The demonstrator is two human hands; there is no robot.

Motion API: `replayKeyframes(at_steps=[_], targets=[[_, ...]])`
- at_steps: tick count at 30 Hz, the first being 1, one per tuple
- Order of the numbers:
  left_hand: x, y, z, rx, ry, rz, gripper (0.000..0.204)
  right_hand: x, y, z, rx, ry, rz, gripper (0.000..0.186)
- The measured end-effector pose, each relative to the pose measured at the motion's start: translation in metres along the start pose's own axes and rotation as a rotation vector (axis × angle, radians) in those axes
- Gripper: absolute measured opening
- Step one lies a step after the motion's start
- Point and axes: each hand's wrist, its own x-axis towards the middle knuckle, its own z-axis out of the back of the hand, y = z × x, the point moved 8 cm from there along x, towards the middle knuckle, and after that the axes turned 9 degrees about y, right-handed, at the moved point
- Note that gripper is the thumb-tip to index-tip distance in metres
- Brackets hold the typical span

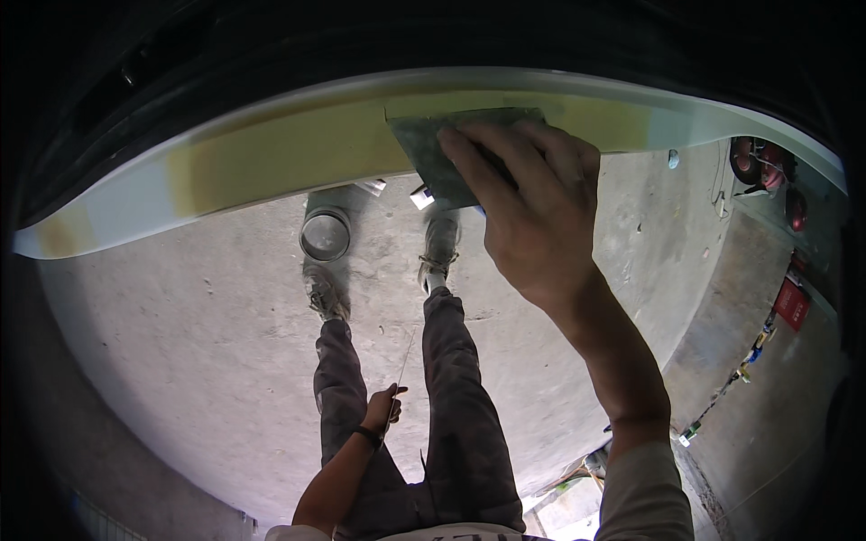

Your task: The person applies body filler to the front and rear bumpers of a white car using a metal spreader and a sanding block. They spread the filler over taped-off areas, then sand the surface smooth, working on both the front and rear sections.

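My right hand (532, 203) grips a flat, dark grey-green sheet or pad (419, 149) against the long curved panel (298, 144), which is pale with yellowish and brownish patches; the fingers are bent over the sheet. Below, beside my legs, my left hand (388, 406) is closed around a thin, light, straight item (406, 356), too fine to identify. The sheet hides part of the panel behind it.
A round metal can (325, 236) stands on the concrete floor (207, 343) near my shoes (325, 293). Small items (422, 197) lie under the panel. At right are red machinery (767, 167), a red box (790, 305) and a line of small objects (749, 365).
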Motion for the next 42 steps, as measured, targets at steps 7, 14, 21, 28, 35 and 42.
replayKeyframes(at_steps=[7, 14, 21, 28, 35, 42], targets=[[0.001, 0.001, -0.002, -0.005, -0.002, 0.009, 0.053, -0.020, -0.001, 0.028, -0.008, -0.013, 0.000, 0.039], [0.001, 0.000, -0.002, 0.029, -0.046, 0.042, 0.052, -0.021, -0.001, 0.008, 0.020, 0.029, -0.001, 0.041], [0.003, -0.001, -0.004, 0.037, -0.056, 0.059, 0.051, -0.020, -0.044, 0.018, -0.085, -0.054, -0.019, 0.038], [0.006, -0.003, -0.007, 0.051, -0.066, 0.070, 0.050, -0.035, -0.027, 0.029, -0.017, 0.050, -0.018, 0.037], [0.010, 0.000, -0.006, 0.041, -0.101, 0.080, 0.049, -0.014, -0.058, 0.008, -0.073, 0.016, 0.007, 0.040], [0.009, 0.000, -0.006, 0.049, -0.084, 0.084, 0.052, -0.049, -0.030, 0.021, 0.004, 0.053, -0.017, 0.039]])
